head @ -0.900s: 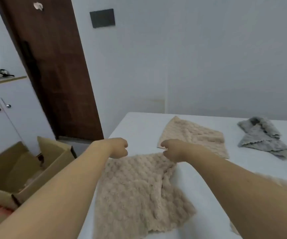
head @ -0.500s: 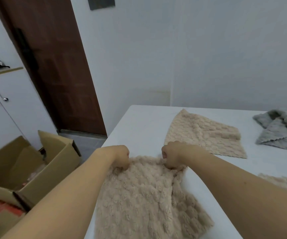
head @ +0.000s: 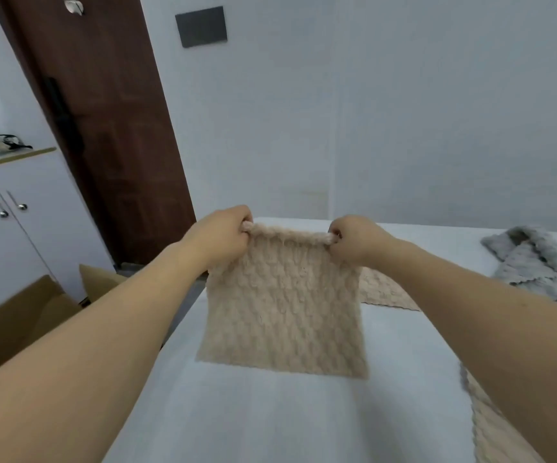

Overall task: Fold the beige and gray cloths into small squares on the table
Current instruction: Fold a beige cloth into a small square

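Domestic room: brown wooden door upper left, white cupboard at left, cardboard box lower left.

Head-worn camera looks forward and down, close over the table.

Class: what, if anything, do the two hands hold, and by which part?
The beige cloth: left hand and right hand grip its two top corners.

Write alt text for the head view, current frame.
Both hands, left hand and right hand, pinch the top corners of a beige cloth, holding it up so it hangs over a white table. Behind lie a flat beige cloth and a crumpled gray cloth.
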`<control>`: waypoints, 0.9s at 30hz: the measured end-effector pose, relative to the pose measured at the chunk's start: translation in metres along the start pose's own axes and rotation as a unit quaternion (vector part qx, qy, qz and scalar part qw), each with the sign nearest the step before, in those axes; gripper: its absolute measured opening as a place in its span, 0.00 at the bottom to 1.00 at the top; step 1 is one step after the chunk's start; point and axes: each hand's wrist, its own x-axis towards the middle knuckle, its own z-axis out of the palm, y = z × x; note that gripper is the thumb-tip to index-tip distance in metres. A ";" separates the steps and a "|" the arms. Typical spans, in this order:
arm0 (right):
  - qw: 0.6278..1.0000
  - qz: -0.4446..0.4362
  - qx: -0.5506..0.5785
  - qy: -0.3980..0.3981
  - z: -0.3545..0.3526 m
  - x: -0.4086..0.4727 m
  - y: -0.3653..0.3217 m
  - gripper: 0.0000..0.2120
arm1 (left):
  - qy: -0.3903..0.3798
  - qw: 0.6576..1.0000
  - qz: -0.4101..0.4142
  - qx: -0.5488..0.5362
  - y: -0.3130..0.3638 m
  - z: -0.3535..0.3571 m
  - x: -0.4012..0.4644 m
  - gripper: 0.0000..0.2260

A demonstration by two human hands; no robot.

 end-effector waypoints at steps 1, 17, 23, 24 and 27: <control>0.999 -0.008 0.004 0.039 -0.016 0.001 -0.002 0.03 | 0.039 0.999 0.016 0.015 0.006 -0.014 0.000 0.04; 0.939 0.132 0.175 -0.266 -0.018 -0.119 0.020 0.08 | -0.323 0.917 -0.147 -0.183 0.036 0.020 -0.125 0.10; 0.893 0.171 0.043 -0.414 0.015 -0.143 0.043 0.04 | -0.486 0.861 -0.102 -0.110 0.046 0.053 -0.162 0.12; 0.895 0.169 0.034 -0.411 0.017 -0.144 0.045 0.02 | -0.480 0.865 -0.098 -0.104 0.046 0.054 -0.162 0.11; 0.920 0.163 0.003 -0.356 0.025 -0.138 0.047 0.06 | -0.375 0.923 -0.062 -0.061 0.039 0.056 -0.150 0.10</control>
